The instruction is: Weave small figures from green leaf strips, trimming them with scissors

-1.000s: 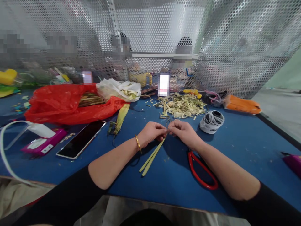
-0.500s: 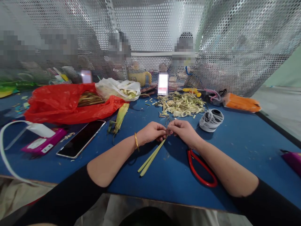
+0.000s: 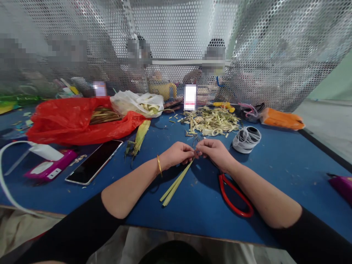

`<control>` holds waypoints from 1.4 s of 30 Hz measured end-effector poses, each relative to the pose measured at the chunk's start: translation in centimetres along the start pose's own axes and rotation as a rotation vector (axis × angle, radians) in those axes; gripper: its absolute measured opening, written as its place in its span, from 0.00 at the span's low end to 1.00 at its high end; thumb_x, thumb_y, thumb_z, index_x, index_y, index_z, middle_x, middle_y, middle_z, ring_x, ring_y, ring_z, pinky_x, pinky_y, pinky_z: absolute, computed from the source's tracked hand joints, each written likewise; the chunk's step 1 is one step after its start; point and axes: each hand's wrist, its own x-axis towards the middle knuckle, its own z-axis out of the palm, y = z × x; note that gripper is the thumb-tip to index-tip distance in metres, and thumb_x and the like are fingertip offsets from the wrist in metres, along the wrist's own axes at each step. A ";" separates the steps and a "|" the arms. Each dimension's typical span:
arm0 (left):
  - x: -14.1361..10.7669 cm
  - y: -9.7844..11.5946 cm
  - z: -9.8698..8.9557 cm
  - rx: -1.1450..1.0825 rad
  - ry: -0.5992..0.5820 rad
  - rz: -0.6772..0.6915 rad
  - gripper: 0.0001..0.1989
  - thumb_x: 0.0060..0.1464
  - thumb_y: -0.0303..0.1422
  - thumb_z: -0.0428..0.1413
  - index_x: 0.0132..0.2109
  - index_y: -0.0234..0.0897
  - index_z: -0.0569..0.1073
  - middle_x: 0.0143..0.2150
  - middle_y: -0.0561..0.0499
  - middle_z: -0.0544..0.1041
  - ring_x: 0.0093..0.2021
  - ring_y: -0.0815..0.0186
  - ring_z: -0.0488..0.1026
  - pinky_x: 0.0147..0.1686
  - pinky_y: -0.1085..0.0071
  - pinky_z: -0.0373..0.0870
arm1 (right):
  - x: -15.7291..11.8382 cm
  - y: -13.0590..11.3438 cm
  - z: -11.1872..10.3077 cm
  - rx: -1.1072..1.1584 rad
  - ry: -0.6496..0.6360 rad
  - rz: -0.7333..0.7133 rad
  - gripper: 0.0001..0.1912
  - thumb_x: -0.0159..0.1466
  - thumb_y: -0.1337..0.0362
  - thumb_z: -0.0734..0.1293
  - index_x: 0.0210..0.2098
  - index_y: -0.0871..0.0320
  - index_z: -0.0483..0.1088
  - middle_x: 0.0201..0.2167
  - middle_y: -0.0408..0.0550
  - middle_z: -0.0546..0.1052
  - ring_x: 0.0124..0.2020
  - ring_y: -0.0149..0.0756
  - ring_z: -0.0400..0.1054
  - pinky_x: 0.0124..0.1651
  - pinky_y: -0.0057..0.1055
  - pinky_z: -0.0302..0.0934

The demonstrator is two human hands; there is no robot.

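Observation:
My left hand [image 3: 180,153] pinches the upper end of pale green plant strips [image 3: 176,186], whose loose ends slant down toward the table's front edge. Right beside it, my right hand [image 3: 213,151] is closed, thumb against fingers, at the same upper end. What lies between its fingertips is too small to make out. Under my right wrist lies a pair of scissors with red handles [image 3: 236,200], partly covered by the arm. A spool of white string [image 3: 246,140] stands to the right of my right hand.
Beyond my hands lies a heap of plant scraps [image 3: 213,121]. To the left are a red plastic bag [image 3: 63,119], a white plastic bag [image 3: 132,101], a phone [image 3: 95,163] and a purple power strip [image 3: 52,167]. An orange packet [image 3: 283,118] lies at right. A perforated screen [image 3: 176,33] stands behind.
My hands stay together at the strips' upper end, with only slight finger movement. The strips' loose ends have shifted a touch to the left.

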 end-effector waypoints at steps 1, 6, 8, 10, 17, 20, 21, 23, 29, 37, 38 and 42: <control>0.0 0.0 0.0 0.004 0.001 0.003 0.08 0.48 0.32 0.55 0.28 0.33 0.76 0.19 0.55 0.68 0.18 0.75 0.62 0.18 0.79 0.57 | 0.0 0.0 0.0 0.001 -0.003 -0.002 0.08 0.52 0.61 0.67 0.22 0.59 0.70 0.18 0.42 0.72 0.22 0.28 0.63 0.26 0.26 0.54; -0.1 0.2 0.1 0.005 -0.009 0.016 0.09 0.48 0.32 0.53 0.25 0.34 0.74 0.18 0.56 0.66 0.18 0.74 0.61 0.19 0.78 0.56 | 0.0 -0.1 0.1 -0.002 -0.018 -0.010 0.08 0.52 0.61 0.67 0.21 0.59 0.70 0.17 0.42 0.72 0.22 0.28 0.62 0.27 0.26 0.54; -0.2 0.4 0.1 -0.005 -0.024 0.016 0.08 0.47 0.32 0.53 0.24 0.33 0.73 0.17 0.56 0.65 0.19 0.74 0.60 0.20 0.77 0.55 | 0.0 0.0 0.1 -0.007 -0.018 -0.013 0.08 0.53 0.61 0.67 0.21 0.59 0.70 0.17 0.41 0.72 0.21 0.28 0.63 0.27 0.26 0.55; -0.4 0.7 0.1 -0.022 -0.054 0.011 0.08 0.46 0.30 0.53 0.26 0.33 0.75 0.17 0.56 0.64 0.19 0.74 0.59 0.21 0.77 0.54 | 0.1 0.1 0.0 -0.015 -0.010 -0.017 0.08 0.53 0.61 0.67 0.21 0.59 0.70 0.17 0.41 0.72 0.21 0.28 0.63 0.27 0.26 0.54; -0.7 1.3 0.1 0.064 -0.072 -0.005 0.10 0.43 0.28 0.53 0.33 0.32 0.79 0.18 0.56 0.65 0.20 0.73 0.58 0.22 0.76 0.54 | 0.0 0.0 0.1 -0.057 0.000 -0.024 0.08 0.54 0.62 0.66 0.22 0.59 0.69 0.19 0.41 0.71 0.22 0.28 0.63 0.27 0.27 0.54; -0.6 0.9 0.1 0.085 -0.068 0.015 0.11 0.48 0.34 0.54 0.33 0.31 0.78 0.18 0.57 0.64 0.19 0.74 0.57 0.20 0.76 0.52 | -0.1 0.0 0.2 -0.072 -0.002 -0.029 0.08 0.55 0.61 0.66 0.22 0.59 0.69 0.18 0.41 0.71 0.22 0.28 0.63 0.28 0.26 0.54; -0.5 0.7 0.1 0.077 -0.063 0.024 0.12 0.49 0.35 0.54 0.33 0.31 0.78 0.17 0.57 0.64 0.19 0.74 0.57 0.20 0.76 0.52 | -0.1 0.0 0.2 -0.077 -0.004 -0.029 0.09 0.55 0.61 0.66 0.23 0.60 0.70 0.18 0.41 0.71 0.22 0.28 0.63 0.28 0.26 0.55; -0.3 0.4 0.1 0.043 -0.039 0.027 0.12 0.50 0.35 0.53 0.31 0.31 0.77 0.17 0.57 0.63 0.19 0.74 0.57 0.20 0.77 0.53 | 0.0 0.1 0.0 -0.091 0.009 -0.031 0.10 0.56 0.59 0.66 0.25 0.60 0.71 0.18 0.41 0.71 0.22 0.29 0.63 0.27 0.26 0.54; -0.1 0.2 0.0 -0.059 0.030 -0.034 0.12 0.52 0.34 0.53 0.31 0.31 0.78 0.18 0.56 0.65 0.20 0.75 0.60 0.20 0.78 0.54 | 0.5 0.2 -1.2 -0.396 0.092 -0.204 0.10 0.58 0.59 0.65 0.29 0.58 0.74 0.23 0.42 0.72 0.25 0.31 0.64 0.30 0.28 0.56; 0.0 0.1 0.0 -0.136 0.040 -0.043 0.14 0.51 0.38 0.55 0.25 0.32 0.74 0.19 0.56 0.66 0.19 0.76 0.61 0.20 0.77 0.55 | 0.0 0.3 -0.6 -0.671 0.098 -0.342 0.04 0.55 0.70 0.69 0.25 0.58 0.74 0.25 0.42 0.70 0.25 0.28 0.62 0.28 0.25 0.54; 0.0 0.1 0.0 -0.139 0.041 -0.044 0.14 0.51 0.38 0.56 0.25 0.32 0.73 0.19 0.56 0.66 0.19 0.76 0.60 0.21 0.77 0.55 | -0.1 0.4 -0.5 -0.681 0.110 -0.366 0.04 0.55 0.70 0.69 0.25 0.58 0.74 0.25 0.42 0.70 0.26 0.28 0.63 0.28 0.24 0.54; -0.1 0.2 0.1 -0.147 0.045 -0.058 0.14 0.52 0.37 0.54 0.24 0.32 0.72 0.19 0.56 0.67 0.19 0.76 0.61 0.21 0.77 0.56 | -0.1 0.7 -0.3 -0.718 0.113 -0.446 0.05 0.56 0.71 0.67 0.25 0.58 0.72 0.27 0.42 0.69 0.27 0.28 0.63 0.30 0.25 0.54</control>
